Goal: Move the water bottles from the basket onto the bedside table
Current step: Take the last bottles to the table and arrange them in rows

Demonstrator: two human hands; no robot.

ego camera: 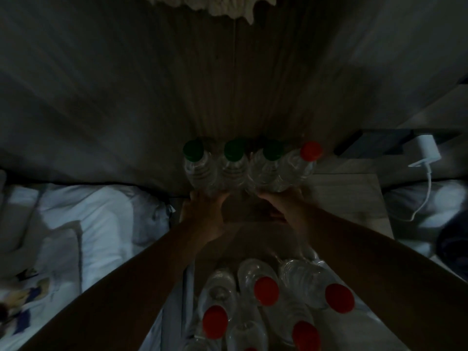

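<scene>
Several clear water bottles stand in a row at the back of the bedside table [347,196]: three green-capped ones [234,163] and one red-capped bottle [302,165] at the right end. My left hand [205,211] touches the base of the leftmost green-capped bottle [198,168]. My right hand [281,201] is at the base of the red-capped bottle. The light is dim and the fingers are not plain to see. Below my arms, several red-capped bottles [266,290] stand close together; the basket around them is hard to make out.
A bed with white pillows [83,219] lies to the left of the table. A white charger [425,150] with its cable sits at the right by the wall. A dark headboard or wall panel [228,84] rises behind the bottles.
</scene>
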